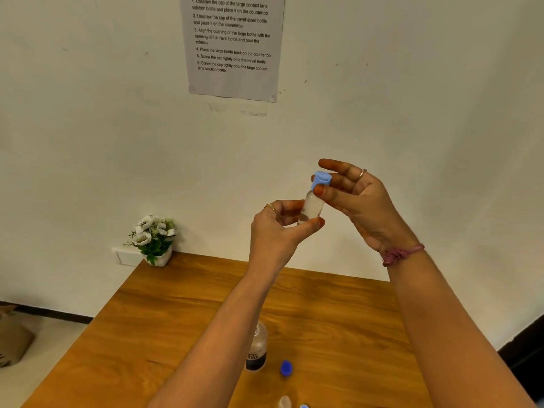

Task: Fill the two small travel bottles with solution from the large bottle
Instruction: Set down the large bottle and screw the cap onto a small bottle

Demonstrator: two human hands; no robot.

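Note:
A small clear travel bottle (pixel 311 208) is raised in front of the wall, tilted slightly, with liquid in it. My left hand (pixel 275 231) pinches its lower body between thumb and fingers. My right hand (pixel 356 198) pinches the light blue cap (pixel 321 179) that sits on the bottle's top. On the table stands the large clear bottle (pixel 256 347), uncapped, with a dark label; my left forearm partly hides it. Its dark blue cap (pixel 286 368) lies beside it. A second small bottle (pixel 284 402) and a light blue cap (pixel 304 406) show at the bottom edge.
The wooden table (pixel 338 313) runs back to a white wall. A small white pot of artificial flowers (pixel 153 241) stands at the table's far left corner. A printed instruction sheet (pixel 232 45) hangs on the wall. A brown object (pixel 13 337) sits on the floor at left.

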